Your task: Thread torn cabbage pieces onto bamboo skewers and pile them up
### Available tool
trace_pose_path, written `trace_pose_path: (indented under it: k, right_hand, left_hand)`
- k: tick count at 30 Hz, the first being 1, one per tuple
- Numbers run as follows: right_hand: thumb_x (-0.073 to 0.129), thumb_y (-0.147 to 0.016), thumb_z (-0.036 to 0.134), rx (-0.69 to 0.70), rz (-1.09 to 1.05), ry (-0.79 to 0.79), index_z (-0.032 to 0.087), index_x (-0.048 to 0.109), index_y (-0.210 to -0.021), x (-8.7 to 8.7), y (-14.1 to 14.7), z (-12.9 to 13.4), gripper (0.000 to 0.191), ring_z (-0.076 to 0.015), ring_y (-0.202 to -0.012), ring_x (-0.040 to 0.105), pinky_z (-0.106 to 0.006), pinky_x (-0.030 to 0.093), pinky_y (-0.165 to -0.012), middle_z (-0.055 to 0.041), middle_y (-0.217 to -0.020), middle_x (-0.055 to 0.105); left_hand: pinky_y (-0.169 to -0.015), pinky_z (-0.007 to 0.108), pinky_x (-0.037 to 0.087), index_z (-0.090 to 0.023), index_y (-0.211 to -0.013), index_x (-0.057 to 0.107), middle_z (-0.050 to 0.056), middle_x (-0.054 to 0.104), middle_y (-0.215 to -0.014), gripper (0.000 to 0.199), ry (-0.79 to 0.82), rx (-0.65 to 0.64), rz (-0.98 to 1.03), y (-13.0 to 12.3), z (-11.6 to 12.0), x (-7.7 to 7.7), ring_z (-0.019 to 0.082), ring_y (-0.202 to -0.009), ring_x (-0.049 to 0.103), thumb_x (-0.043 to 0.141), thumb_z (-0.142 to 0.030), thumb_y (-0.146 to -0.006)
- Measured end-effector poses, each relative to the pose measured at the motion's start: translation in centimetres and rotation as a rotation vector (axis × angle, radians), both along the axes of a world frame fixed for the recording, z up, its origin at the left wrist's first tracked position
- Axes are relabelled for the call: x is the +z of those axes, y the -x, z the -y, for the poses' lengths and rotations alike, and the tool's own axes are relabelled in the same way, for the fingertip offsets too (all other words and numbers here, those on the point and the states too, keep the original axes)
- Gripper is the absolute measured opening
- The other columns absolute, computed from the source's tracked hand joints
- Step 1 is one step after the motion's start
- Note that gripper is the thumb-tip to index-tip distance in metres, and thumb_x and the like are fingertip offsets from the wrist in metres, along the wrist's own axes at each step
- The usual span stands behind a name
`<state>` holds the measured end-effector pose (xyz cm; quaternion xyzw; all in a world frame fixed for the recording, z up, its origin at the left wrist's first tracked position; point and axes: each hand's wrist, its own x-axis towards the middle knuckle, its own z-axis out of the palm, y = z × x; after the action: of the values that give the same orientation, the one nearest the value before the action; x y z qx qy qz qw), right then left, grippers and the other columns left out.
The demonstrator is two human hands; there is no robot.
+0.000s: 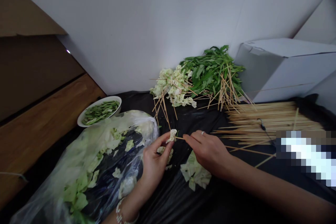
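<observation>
Between the thumb and fingers of my left hand (152,164) is a small pale cabbage leaf piece (172,135). My right hand (207,151), wearing a ring, grips a thin bamboo skewer (180,138), whose tip end meets the leaf; how far it goes in is hidden. Below my right hand lie loose cabbage leaves (196,175) on the black plastic sheet (173,192). To the left of my left hand spreads a clear plastic bag (136,115) with torn cabbage leaves inside. Another leaf piece is partly hidden behind my left fingers.
Skewered cabbage (173,84) and skewered leafy greens (210,71) are piled against the white wall (147,24). Many bare skewers (267,119) lie at right, before a white box (296,70). A white bowl (120,103) of cut green vegetables stands at left, near a cardboard box (28,14).
</observation>
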<state>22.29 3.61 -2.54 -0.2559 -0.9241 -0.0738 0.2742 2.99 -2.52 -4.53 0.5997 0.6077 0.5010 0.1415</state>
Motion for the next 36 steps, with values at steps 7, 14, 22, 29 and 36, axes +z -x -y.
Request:
trace_pose_path:
  k: [7, 14, 22, 29, 36]
  right_hand:
    - [0.049, -0.085, 0.002, 0.011, -0.016, -0.110, 0.007, 0.066, -0.106, -0.2, 0.0, 0.0, 0.027, -0.0194, -0.070, 0.054, -0.030, 0.041, -0.060, -0.0071, -0.079, 0.063]
    - [0.051, -0.081, 0.000, -0.014, 0.059, -0.068, 0.010, 0.064, -0.106, -0.4, 0.1, 0.4, 0.029, -0.0183, -0.069, 0.056, -0.030, 0.039, -0.059, -0.0065, -0.081, 0.065]
    - [0.049, -0.079, -0.001, -0.076, 0.197, 0.160, 0.015, 0.059, -0.104, -0.3, 0.2, 0.9, 0.031, -0.0168, -0.065, 0.060, -0.030, 0.035, -0.055, -0.0033, -0.081, 0.065]
    - [0.048, -0.077, -0.002, -0.068, 0.219, 0.197, 0.015, 0.057, -0.104, -0.3, 0.2, 1.0, 0.033, -0.0175, -0.067, 0.062, -0.030, 0.035, -0.055, -0.0040, -0.082, 0.065]
    - [0.048, -0.081, -0.001, -0.062, 0.201, 0.212, 0.015, 0.058, -0.104, -0.1, 0.3, 1.0, 0.030, -0.0169, -0.069, 0.061, -0.029, 0.037, -0.057, -0.0043, -0.085, 0.066]
  left_hand:
    - [-0.066, 0.024, 0.053, -0.021, -0.089, 0.073, 0.001, 0.076, -0.079, 0.009, 0.008, 0.053, -0.044, -0.3, 0.1, 0.7, 0.015, -0.069, 0.070, 0.069, -0.026, -0.083]
    - [-0.063, 0.021, 0.052, -0.021, -0.091, 0.074, 0.000, 0.076, -0.077, 0.010, -0.024, 0.043, -0.055, -0.5, 0.3, 0.6, 0.013, -0.065, 0.068, 0.069, -0.023, -0.083]
    - [-0.064, 0.023, 0.054, -0.022, -0.094, 0.074, 0.001, 0.077, -0.081, 0.012, -0.004, 0.022, -0.078, -0.6, 0.6, 0.4, 0.015, -0.068, 0.069, 0.068, -0.024, -0.084]
    - [-0.065, 0.024, 0.054, -0.022, -0.093, 0.074, 0.001, 0.076, -0.081, 0.011, -0.038, 0.006, -0.132, -0.8, 0.8, 0.5, 0.015, -0.067, 0.069, 0.067, -0.023, -0.085]
    - [-0.065, 0.023, 0.053, -0.021, -0.095, 0.073, 0.001, 0.076, -0.082, 0.013, -0.083, -0.002, -0.181, -0.5, 0.7, 0.3, 0.014, -0.067, 0.069, 0.067, -0.020, -0.084]
